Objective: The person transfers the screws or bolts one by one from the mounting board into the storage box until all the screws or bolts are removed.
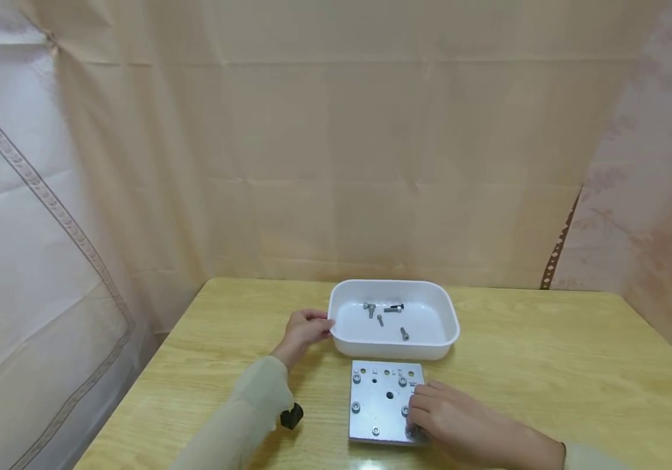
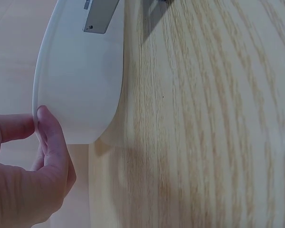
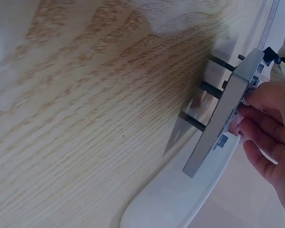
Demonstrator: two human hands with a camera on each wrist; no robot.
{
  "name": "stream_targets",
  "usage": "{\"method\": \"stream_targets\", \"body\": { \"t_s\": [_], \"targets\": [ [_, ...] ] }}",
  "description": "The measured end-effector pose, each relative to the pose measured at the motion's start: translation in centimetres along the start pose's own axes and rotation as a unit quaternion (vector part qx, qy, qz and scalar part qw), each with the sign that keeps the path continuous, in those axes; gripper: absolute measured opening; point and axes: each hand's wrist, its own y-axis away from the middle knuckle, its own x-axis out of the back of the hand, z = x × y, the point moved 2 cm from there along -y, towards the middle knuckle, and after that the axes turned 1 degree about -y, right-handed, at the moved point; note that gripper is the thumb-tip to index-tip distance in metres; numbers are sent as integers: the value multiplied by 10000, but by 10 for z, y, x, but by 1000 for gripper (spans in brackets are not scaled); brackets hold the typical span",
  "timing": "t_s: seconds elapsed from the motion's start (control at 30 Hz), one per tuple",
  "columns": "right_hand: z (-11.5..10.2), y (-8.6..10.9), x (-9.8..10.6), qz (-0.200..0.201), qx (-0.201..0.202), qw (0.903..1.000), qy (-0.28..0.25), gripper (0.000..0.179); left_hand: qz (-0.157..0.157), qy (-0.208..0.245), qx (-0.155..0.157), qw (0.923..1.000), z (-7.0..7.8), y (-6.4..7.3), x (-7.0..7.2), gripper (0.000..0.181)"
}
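At the far side of the table, my left hand point(image 1: 306, 329) pinches the left rim of a white plastic tray point(image 1: 391, 352) between thumb and fingers; the left wrist view shows this grip close up. Several loose socket-head screws point(image 1: 404, 334) lie in the tray. In front of it is a square metal plate point(image 1: 378, 414) with holes and several socket-head screws standing in it. My right hand point(image 1: 450, 418) is at the plate's near right corner, its fingertips pinching a screw head point(image 3: 247, 99), partly hidden. Threaded screw shanks point(image 3: 211, 89) stick out below the plate in the right wrist view.
The wood-grain table point(image 1: 524, 365) reaches out on both sides of the tray and plate. A black object point(image 1: 291, 416) sits at the left sleeve's cuff. Beige cloth point(image 1: 324, 163) hangs behind the table, with pale patterned cloth at both sides.
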Motion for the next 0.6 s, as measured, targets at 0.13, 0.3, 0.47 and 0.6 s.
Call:
{"method": "stream_targets", "body": {
  "t_s": [0.13,0.3,0.47,0.6],
  "targets": [
    [0,1,-2,61,30,10000,-5,24,0,-27,20,10000,-2,0,0,29],
    [-1,2,-3,160,43,9998,115,23,12,-71,127,9999,-3,1,0,31],
    [-1,2,-1,26,-19,10000,39,22,-5,-27,143,9999,-2,0,0,31],
    [-2,2,1,50,-25,10000,50,24,-14,-45,169,9998,-1,0,0,29]
  ]
}}
